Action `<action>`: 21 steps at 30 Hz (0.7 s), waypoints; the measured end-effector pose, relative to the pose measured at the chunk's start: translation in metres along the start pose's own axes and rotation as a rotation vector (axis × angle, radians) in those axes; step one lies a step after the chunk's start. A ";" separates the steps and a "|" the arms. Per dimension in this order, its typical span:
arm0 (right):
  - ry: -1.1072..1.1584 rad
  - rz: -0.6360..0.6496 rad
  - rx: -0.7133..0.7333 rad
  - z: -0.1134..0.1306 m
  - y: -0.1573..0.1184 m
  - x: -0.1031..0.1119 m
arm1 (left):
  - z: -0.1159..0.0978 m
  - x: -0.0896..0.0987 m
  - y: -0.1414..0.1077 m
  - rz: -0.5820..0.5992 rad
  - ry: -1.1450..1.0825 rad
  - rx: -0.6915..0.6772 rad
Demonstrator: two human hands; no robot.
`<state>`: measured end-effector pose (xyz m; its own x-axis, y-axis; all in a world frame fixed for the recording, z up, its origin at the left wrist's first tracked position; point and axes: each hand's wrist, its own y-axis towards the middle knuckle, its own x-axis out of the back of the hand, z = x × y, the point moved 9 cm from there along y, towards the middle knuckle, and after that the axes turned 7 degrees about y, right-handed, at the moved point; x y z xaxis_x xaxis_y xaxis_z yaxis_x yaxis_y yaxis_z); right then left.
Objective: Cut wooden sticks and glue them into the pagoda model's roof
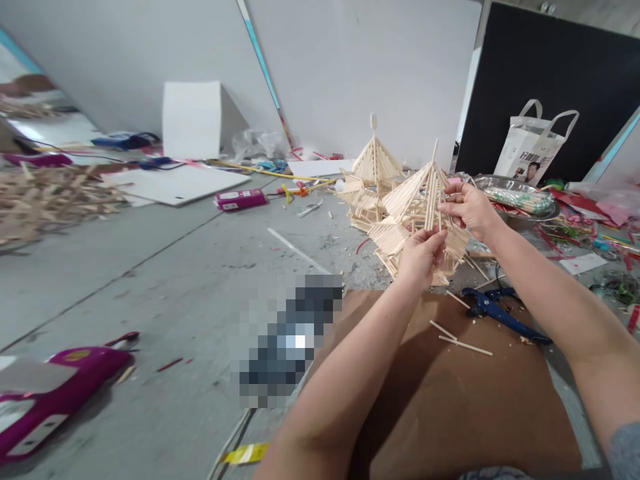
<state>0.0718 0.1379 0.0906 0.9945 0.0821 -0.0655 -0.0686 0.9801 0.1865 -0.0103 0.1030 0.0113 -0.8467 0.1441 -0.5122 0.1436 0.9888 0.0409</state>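
Note:
A small pavilion model (pixel 406 200) built of thin wooden sticks stands in front of me, with a pointed stick roof. My right hand (pixel 470 210) is closed in a pinch on a thin wooden stick (pixel 441 217) at the right side of that roof. Lower down, my left hand (pixel 424 257) has its fingers closed at the bottom ends of the roof sticks; the fingertips are partly hidden. Just behind is a second stick pavilion (pixel 374 167) with a similar pointed roof. Blue cutting pliers (pixel 505 319) lie below my right forearm, near several loose sticks (pixel 465 345).
Brown board (pixel 450 400) lies under my arms. A metal bowl (pixel 525 217) with bundled sticks and a white bag (pixel 531 147) stand at the right. Purple devices (pixel 242 199) and a stick pile (pixel 45 200) lie left. A pixelated dark object (pixel 290 340) is beside the board.

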 end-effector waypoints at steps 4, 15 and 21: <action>0.005 0.000 0.001 0.000 0.000 -0.001 | -0.001 0.001 0.001 -0.001 0.011 -0.025; 0.006 0.018 0.021 0.000 0.000 -0.002 | -0.001 0.004 0.001 -0.032 0.010 -0.043; -0.010 0.013 0.021 0.000 -0.001 -0.001 | -0.001 0.003 0.001 -0.023 0.008 -0.042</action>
<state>0.0712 0.1369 0.0906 0.9943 0.0926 -0.0535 -0.0796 0.9749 0.2081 -0.0137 0.1047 0.0109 -0.8538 0.1211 -0.5063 0.1021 0.9926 0.0653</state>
